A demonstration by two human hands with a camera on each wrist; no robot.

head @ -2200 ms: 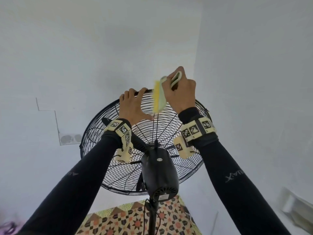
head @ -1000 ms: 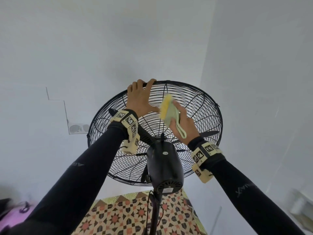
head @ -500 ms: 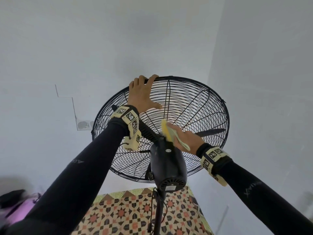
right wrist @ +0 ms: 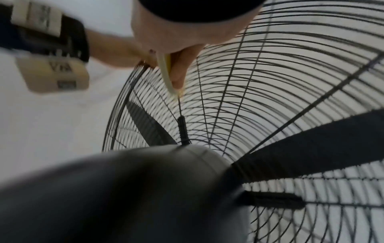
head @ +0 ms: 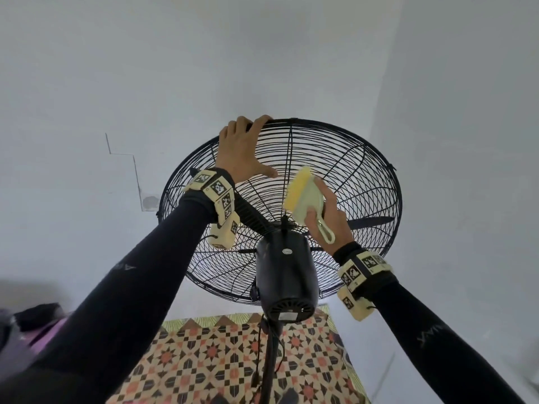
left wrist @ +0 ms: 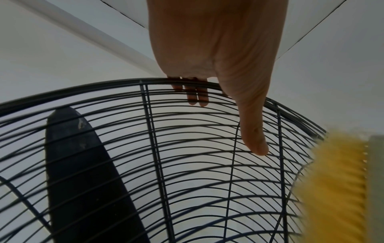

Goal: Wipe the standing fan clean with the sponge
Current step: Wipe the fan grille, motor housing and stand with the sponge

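Note:
The black standing fan shows its rear wire grille point(head: 350, 176), motor housing point(head: 287, 275) and pole point(head: 269, 360). My left hand point(head: 256, 147) hooks its fingers over the grille's top rim, thumb spread on the wires; the left wrist view shows the fingers point(left wrist: 197, 97) curled over the rim and the thumb point(left wrist: 255, 144) on the grille point(left wrist: 158, 148). My right hand point(head: 325, 209) grips the yellow and pale green sponge point(head: 300, 191) and holds its yellow face to the grille just above the housing. In the right wrist view the sponge edge point(right wrist: 166, 74) meets the wires above the housing point(right wrist: 124, 189).
A patterned mat point(head: 204, 360) lies on the floor under the fan, and a cable point(head: 258, 360) hangs along the pole. White walls meet in a corner right of the fan, with a socket point(head: 150, 202) on the left wall. Dark and pink things point(head: 35, 319) lie at the lower left.
The sponge went down from the top rim to the hub and has now come a little way back up the grille. My left hand has kept its hold on the rim.

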